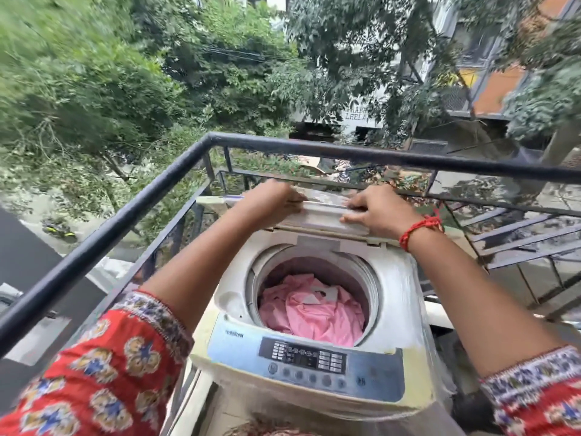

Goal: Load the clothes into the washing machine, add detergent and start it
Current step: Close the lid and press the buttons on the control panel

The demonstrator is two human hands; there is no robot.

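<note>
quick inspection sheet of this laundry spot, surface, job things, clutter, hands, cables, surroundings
surface: top of the washing machine, white and worn, with its control panel at the near edge
job's things: lid folded up at the back; pink clothes lie in the drum; detergent nothing seen
clutter: nothing seen on the machine top
grippers: left hand and right hand both grip the top edge of the raised lid; red thread on the right wrist
cables: overhead wires among the trees, faint; none seen at the machine
surroundings: black balcony railing around the machine, trees and a building beyond, metal stairs at right
</note>
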